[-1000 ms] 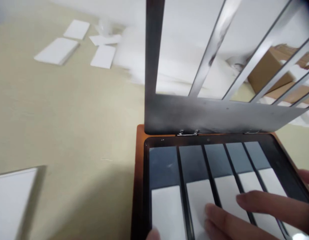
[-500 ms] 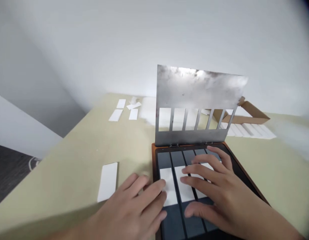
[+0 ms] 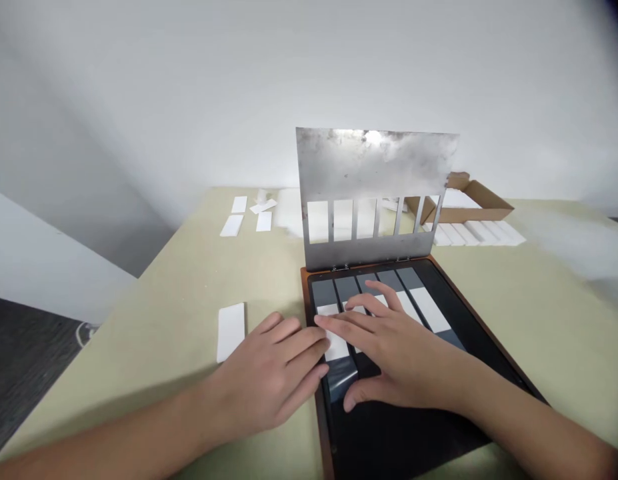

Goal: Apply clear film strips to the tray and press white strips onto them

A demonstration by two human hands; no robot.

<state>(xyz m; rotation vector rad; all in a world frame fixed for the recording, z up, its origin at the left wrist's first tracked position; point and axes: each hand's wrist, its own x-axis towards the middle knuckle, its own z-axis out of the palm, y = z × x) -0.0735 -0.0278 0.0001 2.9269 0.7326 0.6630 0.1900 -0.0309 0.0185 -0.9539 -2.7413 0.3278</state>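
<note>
My left hand (image 3: 273, 373) rests palm down over the left edge of the black fixture (image 3: 403, 433), fingers fairly straight and close together. Its fingertips touch the left side of the leftmost white card (image 3: 335, 347), which lies across a dark glossy strip (image 3: 343, 379). Over the neighbouring cards and strips reaches my right hand (image 3: 393, 340), with fingers spread and the index fingertip at the leftmost card. The rightmost white card (image 3: 431, 309) shows beyond the right hand; those between are partly covered. A slotted metal plate (image 3: 373, 167) stands raised on hinges at the fixture's back edge.
A stack of white cards (image 3: 231, 333) lies left of the fixture. Several small white pieces (image 3: 232, 225) are at the table's far left. Behind the plate on the right is an open cardboard box (image 3: 481, 212), with a row of white cards (image 3: 481, 233) before it.
My right hand has moved left, its index finger now at the leftmost card. My left hand stays beside that card. The camera view has shifted, showing more of the fixture's lower part.
</note>
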